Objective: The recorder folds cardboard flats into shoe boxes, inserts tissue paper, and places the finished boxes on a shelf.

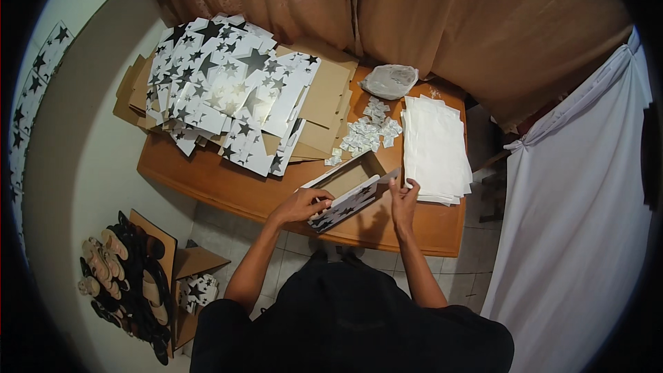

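A cardboard box (pixel 352 204) with black stars on white outside and bare brown inside stands open-topped near the table's front edge. My left hand (pixel 302 206) has its fingers curled over the wall at the box's left end. At the right end, my right hand (pixel 404 202) pinches a raised flap (pixel 389 177) between thumb and fingers. Just behind the box lies a loose heap of small whitish sachets (pixel 364 135). A stack of white paper sheets (pixel 434 145) lies right of the box, close to my right hand.
Flat star-printed cardboard pieces (pixel 235 86) are piled at the table's back left, over plain brown cardboard (pixel 321 90). A clear plastic bag (pixel 390 81) sits at the back. Several shoes (pixel 128 273) are at lower left. White cloth (pixel 566 221) hangs at right, brown curtains (pixel 442 14) behind.
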Demonstrator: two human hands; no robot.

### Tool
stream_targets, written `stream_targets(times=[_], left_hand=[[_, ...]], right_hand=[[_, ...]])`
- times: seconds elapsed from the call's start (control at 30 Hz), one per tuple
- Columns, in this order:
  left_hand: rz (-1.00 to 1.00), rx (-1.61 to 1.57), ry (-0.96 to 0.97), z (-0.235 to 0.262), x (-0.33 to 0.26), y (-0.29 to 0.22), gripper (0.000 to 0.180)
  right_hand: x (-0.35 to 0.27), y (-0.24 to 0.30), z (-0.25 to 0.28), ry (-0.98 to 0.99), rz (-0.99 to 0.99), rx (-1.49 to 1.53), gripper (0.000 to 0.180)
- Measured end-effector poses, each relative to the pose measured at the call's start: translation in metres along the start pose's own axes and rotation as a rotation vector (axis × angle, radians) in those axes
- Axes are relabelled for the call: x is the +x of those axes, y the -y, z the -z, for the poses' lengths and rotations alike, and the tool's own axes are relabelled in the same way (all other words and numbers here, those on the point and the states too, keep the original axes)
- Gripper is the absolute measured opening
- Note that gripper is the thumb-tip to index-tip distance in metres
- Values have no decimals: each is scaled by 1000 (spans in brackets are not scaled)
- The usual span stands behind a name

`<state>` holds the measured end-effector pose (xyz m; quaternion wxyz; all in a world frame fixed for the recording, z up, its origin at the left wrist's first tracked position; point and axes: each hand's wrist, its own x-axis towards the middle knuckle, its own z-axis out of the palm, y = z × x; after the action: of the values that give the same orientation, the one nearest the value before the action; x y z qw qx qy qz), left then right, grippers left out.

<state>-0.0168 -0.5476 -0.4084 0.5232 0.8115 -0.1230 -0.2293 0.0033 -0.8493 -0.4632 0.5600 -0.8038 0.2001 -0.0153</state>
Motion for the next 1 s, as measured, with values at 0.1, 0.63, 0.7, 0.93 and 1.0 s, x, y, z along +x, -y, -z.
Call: stream_targets(times=[0.1,0.63,0.7,0.93,1.0], left_hand=[[-68,-24,102,-10,9,-3,36],[-373,318,-346,29,79,-47,45],[-390,386,-418,33,76,-54,51],[-371,236,-274,50,46,-33,46],[-97,49,-244,44,23,-34,32]], right_hand=[[-22,15,-14,15,42,-34,106],[-7,80,24,270,369,-134,47],[-9,96,30,341,404,-146,46],[-28,155,32,492,721,-385,45],[-23,154,21,411,878,-355,40]])
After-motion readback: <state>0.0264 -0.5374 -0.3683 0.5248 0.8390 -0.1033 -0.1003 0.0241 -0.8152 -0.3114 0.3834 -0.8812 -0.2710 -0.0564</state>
